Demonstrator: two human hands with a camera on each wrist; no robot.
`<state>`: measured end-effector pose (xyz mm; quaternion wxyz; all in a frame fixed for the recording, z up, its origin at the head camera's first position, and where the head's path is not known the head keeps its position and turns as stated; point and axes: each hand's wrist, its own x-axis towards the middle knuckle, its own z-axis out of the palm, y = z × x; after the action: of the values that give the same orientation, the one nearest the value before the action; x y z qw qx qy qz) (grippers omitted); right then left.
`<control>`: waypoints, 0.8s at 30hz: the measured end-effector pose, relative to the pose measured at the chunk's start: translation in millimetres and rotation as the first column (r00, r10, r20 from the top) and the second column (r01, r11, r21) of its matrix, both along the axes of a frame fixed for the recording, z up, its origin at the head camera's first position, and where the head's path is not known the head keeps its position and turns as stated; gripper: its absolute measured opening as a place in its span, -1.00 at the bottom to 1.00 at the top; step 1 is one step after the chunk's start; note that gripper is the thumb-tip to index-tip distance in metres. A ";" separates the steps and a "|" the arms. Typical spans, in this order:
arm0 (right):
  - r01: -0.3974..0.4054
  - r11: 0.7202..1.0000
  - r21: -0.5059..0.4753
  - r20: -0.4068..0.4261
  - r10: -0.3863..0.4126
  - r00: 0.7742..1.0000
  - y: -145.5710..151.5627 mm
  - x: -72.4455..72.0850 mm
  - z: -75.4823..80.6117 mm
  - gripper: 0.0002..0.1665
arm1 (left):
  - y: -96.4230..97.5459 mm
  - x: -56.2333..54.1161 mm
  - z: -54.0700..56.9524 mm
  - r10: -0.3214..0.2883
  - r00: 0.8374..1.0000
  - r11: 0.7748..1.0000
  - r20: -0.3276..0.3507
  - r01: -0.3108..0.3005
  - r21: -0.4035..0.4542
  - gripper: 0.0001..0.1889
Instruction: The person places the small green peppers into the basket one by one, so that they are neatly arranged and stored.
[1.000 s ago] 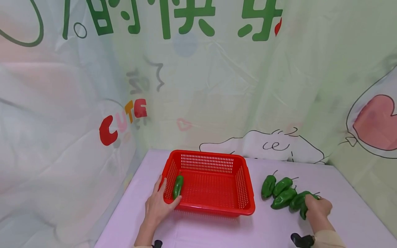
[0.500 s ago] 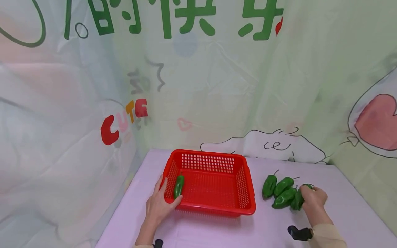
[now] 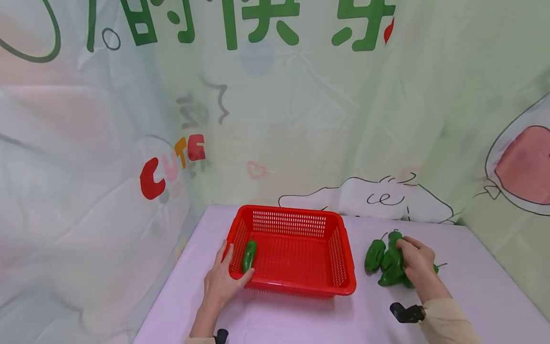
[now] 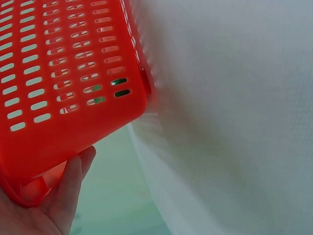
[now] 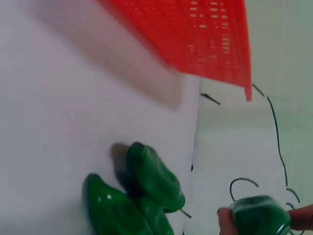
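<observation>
A red plastic basket [image 3: 296, 288] with slotted walls stands on the table, and a single green pepper [image 3: 249, 256] lies inside along its left wall. My left hand [image 3: 220, 283] grips the basket's near left corner, thumb at the front rim and fingers along the left side. Between the thumb and fingers of my right hand [image 3: 418, 260] is another green pepper [image 3: 396, 249], raised above the loose ones. The right wrist view shows this held pepper [image 5: 260, 216] off the table, with several green peppers [image 5: 154, 178] lying below. My right hand partly hides that group.
The pale lilac tabletop [image 3: 292, 320] carries the basket at centre and the loose peppers [image 3: 375, 255] to its right. A printed cloth [image 3: 275, 119] hangs behind the table and along both sides.
My right hand has picked up a pepper from the right end of the group and moved it left and upward over the others. The left hand stays on the basket.
</observation>
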<state>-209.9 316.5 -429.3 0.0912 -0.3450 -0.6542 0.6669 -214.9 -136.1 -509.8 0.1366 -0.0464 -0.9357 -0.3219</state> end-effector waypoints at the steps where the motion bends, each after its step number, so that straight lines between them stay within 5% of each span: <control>1: -0.017 1.000 -0.006 -0.009 0.017 1.000 -3.8 -1.7 1.8 -0.19 | -0.3 -0.4 0.5 0.000 1.000 1.000 -0.002 0.000 0.000 0.03; 8: -0.076 0.996 -0.043 -0.105 0.071 0.992 -28.3 -11.4 9.0 -0.23 | -0.5 -1.9 0.8 -0.005 1.000 1.000 -0.017 0.005 -0.019 0.01; 24: -0.169 0.985 -0.037 -0.092 0.165 0.982 -55.7 -21.1 14.8 -0.27 | 0.0 -2.4 -2.2 0.004 0.999 1.000 -0.046 -0.004 -0.013 -0.01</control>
<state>-231.0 260.9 -414.5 0.0561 -0.2608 -0.6613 0.7011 -217.3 -136.1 -512.0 0.1584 -0.0528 -0.9345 -0.3143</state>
